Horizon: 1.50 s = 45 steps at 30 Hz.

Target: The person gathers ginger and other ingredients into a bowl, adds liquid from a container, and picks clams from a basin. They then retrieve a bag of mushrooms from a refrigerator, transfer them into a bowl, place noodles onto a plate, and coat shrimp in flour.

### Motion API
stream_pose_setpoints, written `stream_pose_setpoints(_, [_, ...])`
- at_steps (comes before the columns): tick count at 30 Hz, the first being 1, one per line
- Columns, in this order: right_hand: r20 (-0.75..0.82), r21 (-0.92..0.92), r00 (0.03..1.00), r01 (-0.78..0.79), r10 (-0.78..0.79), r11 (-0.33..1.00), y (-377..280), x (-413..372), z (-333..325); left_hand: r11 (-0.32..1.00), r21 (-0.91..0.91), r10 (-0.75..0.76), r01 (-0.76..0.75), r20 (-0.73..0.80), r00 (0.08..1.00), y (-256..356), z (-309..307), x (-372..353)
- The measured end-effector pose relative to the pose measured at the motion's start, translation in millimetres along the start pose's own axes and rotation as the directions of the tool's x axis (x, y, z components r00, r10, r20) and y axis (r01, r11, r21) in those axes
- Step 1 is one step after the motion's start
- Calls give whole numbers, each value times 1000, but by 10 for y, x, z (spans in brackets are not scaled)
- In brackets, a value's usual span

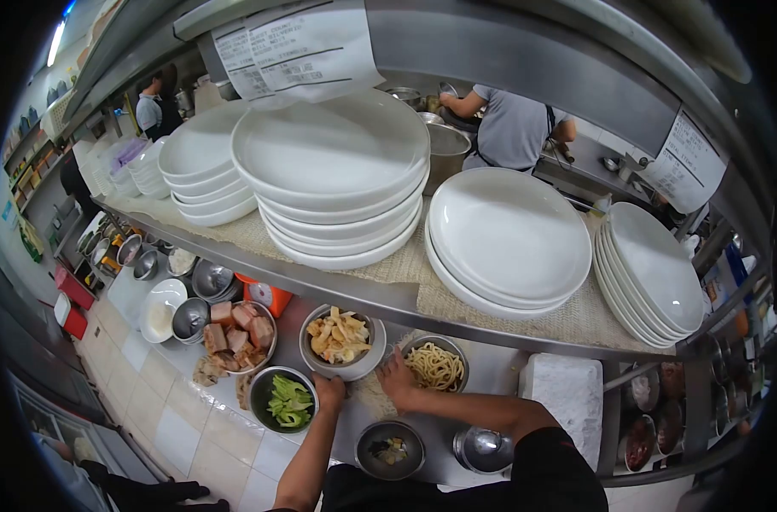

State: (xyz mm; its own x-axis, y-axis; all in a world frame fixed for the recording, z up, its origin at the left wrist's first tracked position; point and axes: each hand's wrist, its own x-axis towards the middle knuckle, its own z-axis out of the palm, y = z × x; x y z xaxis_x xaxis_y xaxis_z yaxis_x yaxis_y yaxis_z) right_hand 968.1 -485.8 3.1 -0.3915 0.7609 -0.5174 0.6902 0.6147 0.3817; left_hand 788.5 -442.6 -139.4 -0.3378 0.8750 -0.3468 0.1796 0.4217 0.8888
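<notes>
Down at counter level: left hand (328,391) curled against the rim of the steel bowl of greens (286,401); pinching or merely touching, cannot tell. Right hand (398,375) laid flat, fingers loosely spread, holding nothing, just beside the bowl of noodles (437,365). Bowl of pale fried pieces (340,340) just beyond both hands. Stacked white plates (333,162) on the shelf overhead.

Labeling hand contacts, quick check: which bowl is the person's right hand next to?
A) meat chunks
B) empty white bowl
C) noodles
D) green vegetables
C: the right hand lies at the left rim of the steel bowl of noodles, while the left hand is at the bowl of green vegetables.
</notes>
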Motion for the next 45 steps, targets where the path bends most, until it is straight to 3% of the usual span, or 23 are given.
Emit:
stream_pose_setpoints(2, [-40,20,998,-45,46,999,-41,-44,6,998,27,50,-49,-24,998,-123,50,107])
stream_pose_setpoints(4, [15,39,1000,19,-19,999,-59,-52,13,994,58,99,-96,-47,994,-162,73,85])
stream_pose_setpoints(6, [41,76,999,-31,27,997,-40,-30,35,969,95,239,-229,-108,965,36,37,-55])
stream_pose_setpoints(10, [32,163,985,-173,170,971,96,164,494,982,151,121,-114,-37,992,214,-16,-144])
stream_pose_setpoints(12, [86,157,984,-169,157,973,308,-87,319,996,23,88,-89,47,995,8,26,20])
stream_pose_setpoints(14, [51,254,983,-182,175,950,391,-186,350,990,42,132,-131,-5,991,-73,115,77])
stream_pose_setpoints(16, [77,254,985,-167,152,953,429,-192,406,969,14,243,-245,95,965,-77,142,97])
stream_pose_setpoints(17, [90,237,985,-163,146,958,442,-260,359,992,-116,80,-55,217,973,331,74,-177])
stream_pose_setpoints(18, [78,248,987,-155,140,956,428,-260,413,984,-142,119,-110,57,991,378,157,-265])
stream_pose_setpoints(19, [62,252,989,-148,137,956,434,-272,465,985,-137,111,-102,59,992,454,188,-319])
stream_pose_setpoints(22, [31,222,992,-124,120,967,437,-357,532,988,-146,65,-41,165,984,560,253,-351])
stream_pose_setpoints(28, [-26,298,986,-149,164,943,460,-469,622,973,-213,150,-89,292,945,830,527,-339])
stream_pose_setpoints(29, [-21,300,986,-152,166,942,445,-461,616,974,-211,147,-85,297,943,839,580,-304])
stream_pose_setpoints(31, [22,422,971,-223,236,879,449,-473,587,967,-246,7,57,253,967,930,694,-276])
stream_pose_setpoints(34, [22,445,942,-309,334,841,440,-408,657,963,-254,-4,84,302,953,1017,787,-268])
stream_pose_setpoints(41, [151,538,934,-353,324,766,719,-493,520,953,-276,-20,126,356,934,846,987,5])
stream_pose_setpoints(43, [73,690,943,-283,326,666,862,-650,476,950,-276,-34,149,379,925,842,967,59])
stream_pose_setpoints(45, [-131,753,869,-226,477,618,1091,-838,682,939,-306,1,160,464,886,867,894,25])
